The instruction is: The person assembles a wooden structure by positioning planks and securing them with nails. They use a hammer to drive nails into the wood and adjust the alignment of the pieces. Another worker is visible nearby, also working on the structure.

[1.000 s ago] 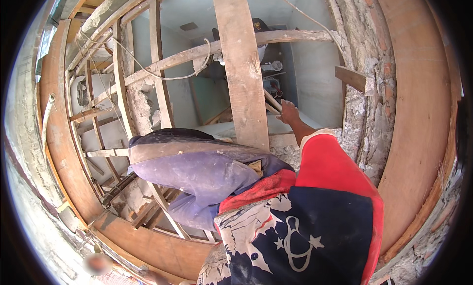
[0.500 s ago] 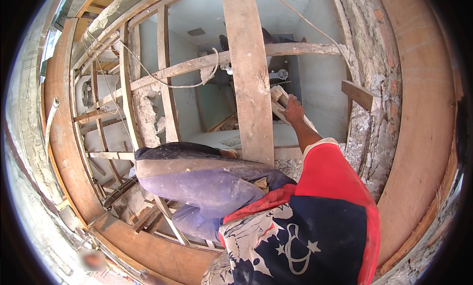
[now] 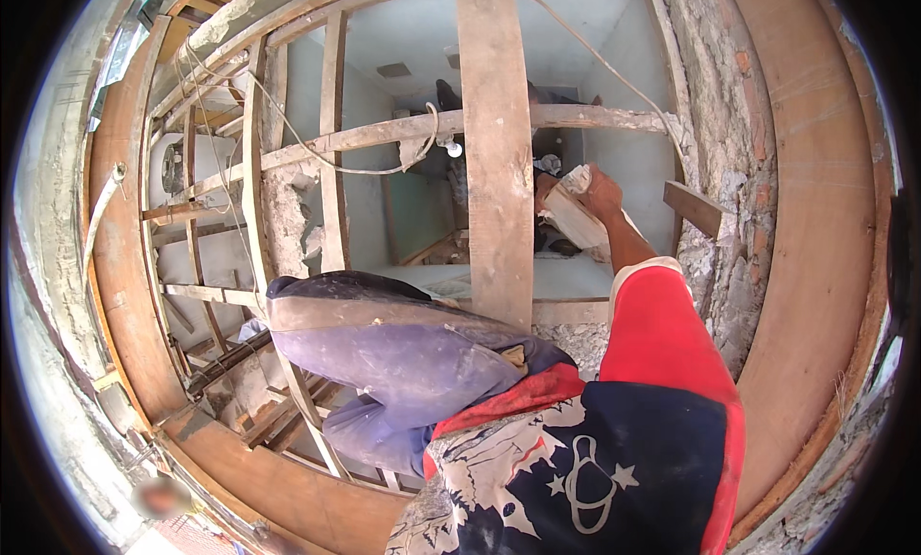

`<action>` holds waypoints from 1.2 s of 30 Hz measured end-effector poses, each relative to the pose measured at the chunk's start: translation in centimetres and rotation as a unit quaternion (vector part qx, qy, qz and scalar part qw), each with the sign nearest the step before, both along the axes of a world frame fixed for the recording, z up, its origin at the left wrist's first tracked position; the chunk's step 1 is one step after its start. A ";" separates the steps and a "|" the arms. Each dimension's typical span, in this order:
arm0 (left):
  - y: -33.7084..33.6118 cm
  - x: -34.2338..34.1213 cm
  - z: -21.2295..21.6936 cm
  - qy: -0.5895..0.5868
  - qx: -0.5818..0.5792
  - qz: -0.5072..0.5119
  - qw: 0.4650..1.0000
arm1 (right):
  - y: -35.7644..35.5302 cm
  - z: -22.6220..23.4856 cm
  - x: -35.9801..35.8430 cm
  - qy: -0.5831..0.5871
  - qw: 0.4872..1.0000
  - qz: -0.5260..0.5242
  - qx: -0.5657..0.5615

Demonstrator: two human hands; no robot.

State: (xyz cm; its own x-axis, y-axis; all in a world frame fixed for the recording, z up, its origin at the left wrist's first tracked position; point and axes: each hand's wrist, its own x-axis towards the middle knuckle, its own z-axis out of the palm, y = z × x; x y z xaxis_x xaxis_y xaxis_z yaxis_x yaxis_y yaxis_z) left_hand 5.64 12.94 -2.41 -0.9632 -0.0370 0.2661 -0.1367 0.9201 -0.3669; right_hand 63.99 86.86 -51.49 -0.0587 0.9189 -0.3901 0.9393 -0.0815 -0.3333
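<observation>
head view: right hand (image 3: 601,192) holds pale timber (image 3: 574,219) at a beam-framed opening (image 3: 600,118).

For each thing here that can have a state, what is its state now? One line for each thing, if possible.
Right hand: closed on the wooden piece.
Wooden piece: held, tilted.
Wide plank: crossing over the beam.
Cable: loosely curved.
Bulb: white; lit or not, unclear.
Trousers: dusty.
Wall: rough, partly bare brick.
</observation>
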 end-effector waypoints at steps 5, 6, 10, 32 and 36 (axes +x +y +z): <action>-0.5 -0.1 0.5 0.001 -0.004 0.006 1.000 | -1.4 2.1 1.7 0.040 0.999 0.005 0.034; -0.7 -0.1 0.5 0.001 -0.006 0.010 1.000 | -1.5 2.7 1.7 0.048 0.998 0.007 0.050; -1.0 -0.2 0.6 0.001 -0.009 0.016 1.000 | -2.0 3.8 2.8 0.041 0.998 -0.002 0.048; -3.4 -10.0 -0.5 0.007 -0.063 -0.093 0.994 | -4.8 0.5 5.0 -0.006 0.960 -0.047 0.274; -5.3 -9.7 -1.6 -0.028 -0.031 -0.105 0.994 | -9.7 2.1 5.9 0.004 0.977 -0.060 0.205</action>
State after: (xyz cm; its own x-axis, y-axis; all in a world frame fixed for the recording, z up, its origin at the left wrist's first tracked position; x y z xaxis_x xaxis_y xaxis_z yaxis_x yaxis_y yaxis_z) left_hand -4.03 7.67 -3.98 -0.9613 0.1806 0.2081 0.0772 0.9015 -0.4258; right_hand 69.89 77.15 -49.41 0.0578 0.9983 0.0116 0.9284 -0.0495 -0.3682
